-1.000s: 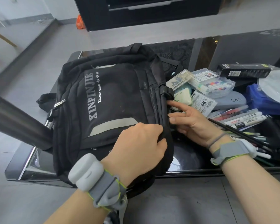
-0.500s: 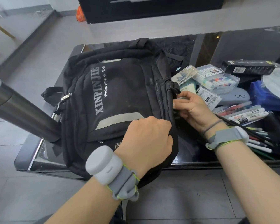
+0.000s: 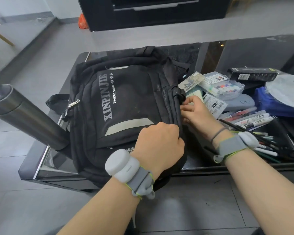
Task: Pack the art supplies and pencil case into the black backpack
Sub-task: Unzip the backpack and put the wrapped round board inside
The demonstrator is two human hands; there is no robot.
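Observation:
The black backpack [image 3: 126, 106] lies flat on the dark glass table [image 3: 210, 53], printed side up. My left hand [image 3: 159, 143] clutches the fabric at its near right edge. My right hand [image 3: 193, 112] pinches something small at the bag's right side, just below a black buckle [image 3: 179, 95]; what it pinches is hidden by the fingers. To the right lie art supplies: a clear box of coloured markers [image 3: 222, 86], a grey-blue pencil case [image 3: 239, 102] with a glasses print, packets, and several loose markers and pens [image 3: 251, 121].
A steel flask [image 3: 25, 116] stands at the table's left edge, beside the bag. A long black box [image 3: 251, 74], a blue cloth [image 3: 275, 104] and a pale round disc [image 3: 287, 92] lie at the far right. A black cabinet [image 3: 151, 12] stands beyond the table.
My right hand slid up along the backpack's right side toward the buckle and its fingers closed into a pinch. My left hand kept its grip on the bag's edge.

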